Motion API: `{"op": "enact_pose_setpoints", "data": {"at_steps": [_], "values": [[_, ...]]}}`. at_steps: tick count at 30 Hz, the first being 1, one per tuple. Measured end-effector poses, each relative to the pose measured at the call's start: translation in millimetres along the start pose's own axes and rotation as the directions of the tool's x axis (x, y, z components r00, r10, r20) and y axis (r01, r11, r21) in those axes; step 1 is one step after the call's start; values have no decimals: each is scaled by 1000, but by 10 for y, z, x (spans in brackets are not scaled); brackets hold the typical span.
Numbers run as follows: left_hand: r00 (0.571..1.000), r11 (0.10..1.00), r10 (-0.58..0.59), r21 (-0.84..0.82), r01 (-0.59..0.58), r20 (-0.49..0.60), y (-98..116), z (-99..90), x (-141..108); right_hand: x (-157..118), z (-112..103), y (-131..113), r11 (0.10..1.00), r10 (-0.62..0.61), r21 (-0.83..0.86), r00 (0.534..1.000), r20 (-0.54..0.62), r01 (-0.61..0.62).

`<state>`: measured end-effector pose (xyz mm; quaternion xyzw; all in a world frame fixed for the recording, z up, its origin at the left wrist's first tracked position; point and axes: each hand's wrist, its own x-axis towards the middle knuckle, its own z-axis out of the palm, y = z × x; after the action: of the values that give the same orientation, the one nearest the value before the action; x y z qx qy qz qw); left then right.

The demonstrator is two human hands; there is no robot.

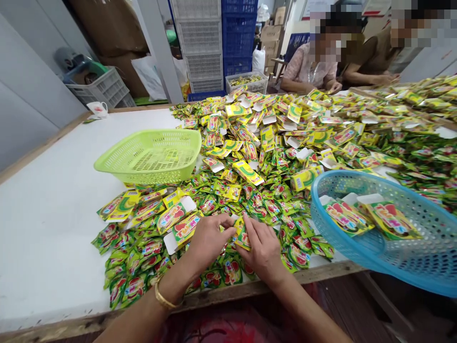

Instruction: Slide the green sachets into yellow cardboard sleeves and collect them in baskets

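Near the table's front edge, my left hand (211,238) and my right hand (261,244) meet around a small yellow box (242,234). The left thumb and fingertips pinch its upper left side, while the right fingers lie along its right side. Green candy packets (232,270) spread under and around both hands. Beside my left hand rest yellow boxes with white flaps (174,217). A large heap of similar boxes (246,172) and packets lies beyond the hands.
A light green basket (195,147) stands at back left. The blue basket (387,270) at right holds several boxes and overhangs the front edge. A white cup (97,109) sits at the far left corner. Two people (303,66) sit across the white table (46,209); crates (203,47) are stacked behind.
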<state>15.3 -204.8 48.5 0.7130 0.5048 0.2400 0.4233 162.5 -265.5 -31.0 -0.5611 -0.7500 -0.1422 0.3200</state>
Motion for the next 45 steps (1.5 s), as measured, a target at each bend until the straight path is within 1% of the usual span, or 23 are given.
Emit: {"op": "enact_pose_setpoints", "data": {"at_steps": [3, 7, 8, 10, 12, 13, 14, 17, 18, 19, 20, 23, 24, 26, 28, 30, 32, 34, 35, 37, 40, 42, 45], "values": [[999, 1000, 7, 23, -8, 53, -51, 31, 26, -18, -4, -40, 1000, -6, -17, 1000, 16, 6], [994, 999, 15, -34, -12, 108, -91, 141, 79, -73, -21, -42, 999, -22, -26, 999, 23, 22], [992, 998, 1, -56, 6, 124, -87, 162, 80, -86, -30, -30, 999, -25, -26, 999, 26, 25], [981, 989, -66, -120, 89, 181, -65, 175, 62, -99, -50, 2, 999, -23, -26, 999, 32, 24], [961, 966, -124, -190, 173, 246, -34, 154, 28, -91, -67, 32, 1000, -16, -24, 1000, 24, 17], [958, 961, -129, -205, 184, 256, -20, 136, 12, -79, -72, 42, 1000, -15, -23, 1000, 17, 16], [964, 968, -115, -191, 162, 238, -11, 118, 0, -64, -74, 47, 1000, -19, -21, 1000, 11, 19], [996, 999, -23, -21, 25, 89, -16, 90, 1, -21, -63, 33, 999, -44, -16, 999, 27, 45], [998, 1000, -3, 27, 2, 56, -27, 93, 13, -11, -56, 22, 998, -54, -13, 998, 38, 55], [999, 999, -4, 44, 2, 47, -39, 102, 28, -5, -49, 13, 998, -61, -11, 997, 45, 61], [998, 999, -25, 27, 23, 64, -51, 115, 44, -3, -42, 5, 998, -64, -8, 997, 47, 64], [981, 985, -109, -115, 129, 160, -62, 172, 76, -7, -27, 4, 999, -44, -8, 999, 21, 44], [977, 978, -122, -150, 148, 172, -56, 192, 76, -9, -25, 12, 999, -34, -9, 999, 12, 34], [980, 973, -118, -179, 147, 159, -31, 226, 60, -11, -24, 35, 1000, -26, -15, 1000, -4, 25], [984, 977, -105, -173, 129, 144, 1, 244, 28, -12, -27, 59, 999, -34, -21, 999, -8, 34], [982, 976, -103, -173, 131, 161, 25, 240, -6, -12, -35, 74, 999, -48, -26, 999, -4, 48], [967, 963, -135, -202, 179, 216, 33, 218, -27, -12, -49, 79, 998, -62, -25, 998, 0, 62], [942, 933, -189, -249, 260, 277, 18, 190, -30, -11, -70, 81, 997, -77, -25, 997, 8, 77], [934, 918, -208, -272, 289, 289, 5, 177, -26, -10, -82, 85, 996, -80, -30, 997, 14, 80], [941, 906, -212, -308, 290, 263, -25, 158, -17, -6, -107, 101, 997, -60, -51, 997, 39, 62], [963, 922, -185, -306, 239, 195, -37, 147, -28, -6, -127, 139, 997, 3, -83, 997, 77, 4], [955, 920, -207, -289, 263, 210, -9, 147, -57, -12, -121, 155, 998, 15, -67, 997, 71, -10], [922, 882, -262, -317, 349, 284, 61, 160, -113, -22, -98, 149, 999, 11, -32, 1000, 26, -11]]}}
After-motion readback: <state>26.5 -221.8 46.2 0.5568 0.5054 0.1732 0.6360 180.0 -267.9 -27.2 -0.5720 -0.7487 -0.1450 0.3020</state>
